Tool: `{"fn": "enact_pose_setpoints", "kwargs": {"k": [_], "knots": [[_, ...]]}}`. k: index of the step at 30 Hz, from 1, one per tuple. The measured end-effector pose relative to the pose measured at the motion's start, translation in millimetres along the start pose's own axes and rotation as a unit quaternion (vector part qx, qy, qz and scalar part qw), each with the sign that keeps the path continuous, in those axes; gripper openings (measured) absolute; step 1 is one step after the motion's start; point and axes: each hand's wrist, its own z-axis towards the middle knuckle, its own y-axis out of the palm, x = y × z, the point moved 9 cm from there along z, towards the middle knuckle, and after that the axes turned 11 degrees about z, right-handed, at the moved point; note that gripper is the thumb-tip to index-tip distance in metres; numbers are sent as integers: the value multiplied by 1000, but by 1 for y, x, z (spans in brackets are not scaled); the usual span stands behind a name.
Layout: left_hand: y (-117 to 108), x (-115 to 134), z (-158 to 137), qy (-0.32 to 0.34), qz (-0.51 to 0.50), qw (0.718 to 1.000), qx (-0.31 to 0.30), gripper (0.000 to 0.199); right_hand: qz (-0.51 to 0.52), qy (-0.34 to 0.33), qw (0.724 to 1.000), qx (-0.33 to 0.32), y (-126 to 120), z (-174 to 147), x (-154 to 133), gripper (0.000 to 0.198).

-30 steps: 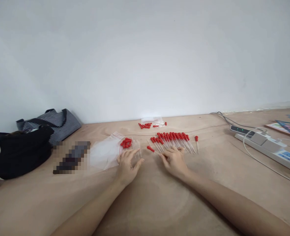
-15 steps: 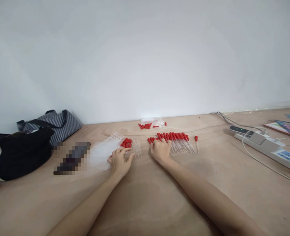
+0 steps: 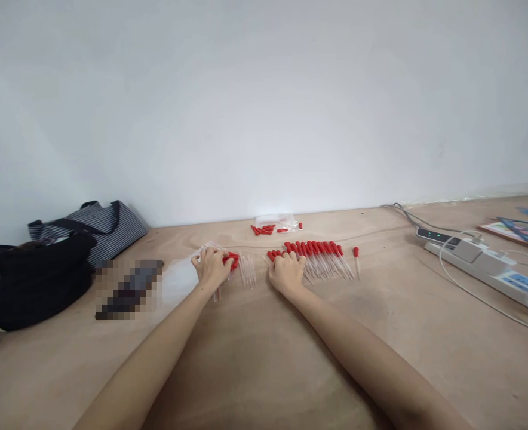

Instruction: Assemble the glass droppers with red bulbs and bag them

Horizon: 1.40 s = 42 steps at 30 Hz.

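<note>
Beside red bulbs [image 3: 234, 259], left hand [image 3: 211, 270] farther forward now

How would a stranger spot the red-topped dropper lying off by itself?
On the wooden table, find the person's right hand at the row of red-topped droppers. Follow that row rightward, past its end, to the lone dropper. A gap separates it, and it runs nearly straight up the picture while its neighbours slant.
</note>
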Motion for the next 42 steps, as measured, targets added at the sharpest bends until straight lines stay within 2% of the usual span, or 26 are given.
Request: {"fn": "enact_pose_setpoints", "kwargs": {"k": [8,14,18,20,22,25,29,34,37,42], "knots": [[6,2,5,20,16,999,24,14,-18,10,1000,-19,5,1,-5,30],[7,4,8,46,14,998,44,18,-19,0,1000,-18,-3,-10,0,24],[-14,10,-5,65,5,995,69,15,8,-78,997,-3,-21,-29,16,18],[-29,17,-22,81,-7,993,83,13,24,-135,990,9,-34,-43,29,16],[-44,30,-45,125,-59,986,92,10,35,-193,981,8,-45,-58,42,16],[-55,50,-81,189,-125,971,76,8,57,-238,970,-4,-58,-75,62,14],[-51,68,-107,242,-170,955,12,6,63,-259,963,-32,-65,-84,71,16],[-40,77,-110,265,-214,938,-57,17,76,-274,958,-45,-66,-83,60,17],[-36,83,-111,278,-214,934,-59,24,77,-290,953,-50,-61,-84,51,18],[-34,95,-115,288,-213,932,-53,14,123,-260,957,-32,-52,-81,49,16]]}}
